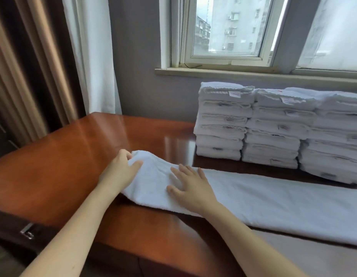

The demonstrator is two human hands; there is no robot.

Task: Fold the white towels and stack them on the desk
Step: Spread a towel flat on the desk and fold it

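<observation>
A long white towel [273,200] lies folded into a narrow strip across the reddish wooden desk [59,156], running from the middle off to the right edge of view. My left hand [119,170] grips the towel's left end, thumb on top and fingers curled under it, lifting it slightly. Flat on the towel just to the right, my right hand [189,186] presses down with fingers spread. Behind, three stacks of folded white towels [273,126] stand side by side on the desk under the window.
A window sill [253,73] and grey wall run behind the stacks. Curtains [43,66] hang at the left beside the desk. A dark drawer front with a metal handle [27,232] sits below the desk's left front edge. Bare desk surface spreads left of the towel.
</observation>
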